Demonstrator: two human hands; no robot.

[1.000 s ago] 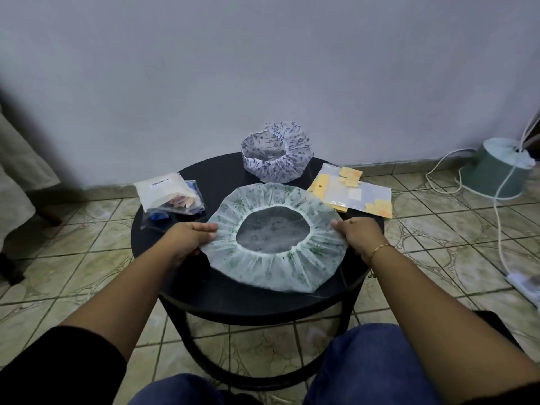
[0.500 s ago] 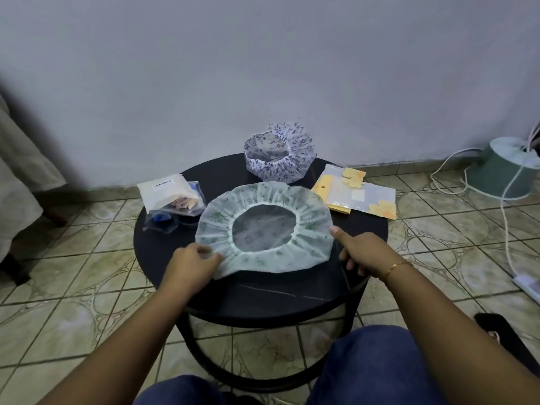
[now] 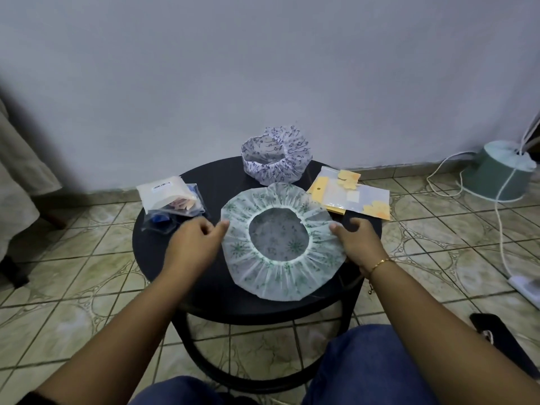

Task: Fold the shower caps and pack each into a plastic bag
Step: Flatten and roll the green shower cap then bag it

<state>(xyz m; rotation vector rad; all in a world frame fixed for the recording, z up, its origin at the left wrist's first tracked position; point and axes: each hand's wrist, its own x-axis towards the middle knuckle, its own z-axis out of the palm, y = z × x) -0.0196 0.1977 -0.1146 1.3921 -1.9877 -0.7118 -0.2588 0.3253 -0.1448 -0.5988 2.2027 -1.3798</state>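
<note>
A green-patterned shower cap [image 3: 280, 277] lies spread flat, opening up, in the middle of the round black table [image 3: 163, 258]. My left hand [image 3: 194, 245] is at its left edge, thumb tip touching the rim and fingers apart. At the right edge is my right hand [image 3: 358, 239], its thumb resting on the rim and its curled fingers on the table beside the cap. A purple-patterned shower cap [image 3: 277, 166] stands puffed up at the table's back. Empty plastic bags with yellow headers [image 3: 355, 195] lie at the back right.
Filled bags [image 3: 166, 195] are stacked at the table's left, over blue ones [image 3: 159, 223]. On the tiled floor to the right are a green upturned shade [image 3: 496, 176], a white cable, a power strip [image 3: 526, 287] and a black object [image 3: 502, 342]. Cloth hangs at far left.
The green cap's near edge, raised half a second ago, is back down and the cap lies flat. My left hand moved from the near-left edge up to the left rim.
</note>
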